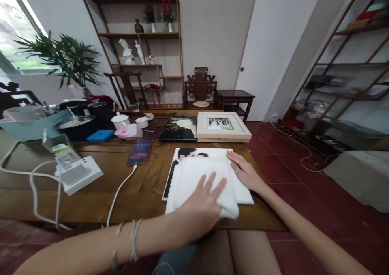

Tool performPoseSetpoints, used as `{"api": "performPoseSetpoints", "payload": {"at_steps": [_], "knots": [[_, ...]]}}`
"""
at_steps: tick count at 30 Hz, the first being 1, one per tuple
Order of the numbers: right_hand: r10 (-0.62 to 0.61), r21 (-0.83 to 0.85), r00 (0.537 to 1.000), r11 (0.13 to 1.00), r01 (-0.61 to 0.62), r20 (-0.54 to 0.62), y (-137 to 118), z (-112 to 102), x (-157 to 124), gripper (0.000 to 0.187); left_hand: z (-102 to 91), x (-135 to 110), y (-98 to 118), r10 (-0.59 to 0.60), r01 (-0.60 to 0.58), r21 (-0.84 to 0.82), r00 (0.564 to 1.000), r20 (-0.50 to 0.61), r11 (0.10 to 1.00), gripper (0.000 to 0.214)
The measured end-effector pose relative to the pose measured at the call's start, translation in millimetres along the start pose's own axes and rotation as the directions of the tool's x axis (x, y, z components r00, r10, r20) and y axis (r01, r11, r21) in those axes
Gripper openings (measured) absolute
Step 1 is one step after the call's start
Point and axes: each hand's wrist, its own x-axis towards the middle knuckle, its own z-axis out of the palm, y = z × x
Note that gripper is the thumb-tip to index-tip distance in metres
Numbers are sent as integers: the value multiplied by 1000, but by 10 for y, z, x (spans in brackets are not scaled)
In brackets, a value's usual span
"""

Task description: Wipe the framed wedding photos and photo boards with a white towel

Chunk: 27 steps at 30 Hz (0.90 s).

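Observation:
A white photo panel (246, 195) showing two people's heads lies flat near the front edge of the wooden table. Over much of its picture is a folded white cloth (190, 179), which hides the middle. My left hand (203, 206), with bracelets on the wrist, rests on the cloth with fingers spread, slightly blurred. Wearing a ring, my right hand (245, 172) lies flat on the panel's right side, fingers stretched out. Just behind the panel are a dark photo panel (174, 129) and a pale wood-framed picture (241, 125).
On the table's left are a blurred phone (139, 150) on a white cable, a white power strip (83, 175), a blue box (100, 135), a dark pan (77, 125) and a light-blue basin (36, 129). Shelves (179, 64) and a chair (200, 84) stand behind.

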Motion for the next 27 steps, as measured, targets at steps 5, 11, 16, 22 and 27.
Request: {"api": "performPoseSetpoints", "payload": {"at_steps": [5, 11, 16, 22, 27], "knots": [[-6, -11, 1000, 1000, 6, 11, -2, -12, -2, 36, -156, -163, 314, 67, -69, -90, 997, -27, 994, 24], [11, -25, 1000, 1000, -11, -5, -17, 1, 7, 37, -127, 193, -166, -103, 114, -113, 990, 94, 987, 29], [83, 52, 995, 995, -80, -55, -13, -22, 5, 39, 1, 602, -583, -205, 217, -136, 974, 98, 967, 40], [211, 269, 958, 951, -155, -195, 74, -61, 23, 47, 120, 880, -476, -154, 157, -99, 987, 32, 983, 41], [219, 305, 956, 940, -153, -194, 62, -66, 34, 50, -5, 637, 64, -25, 26, -34, 999, 38, 999, 29]]}}
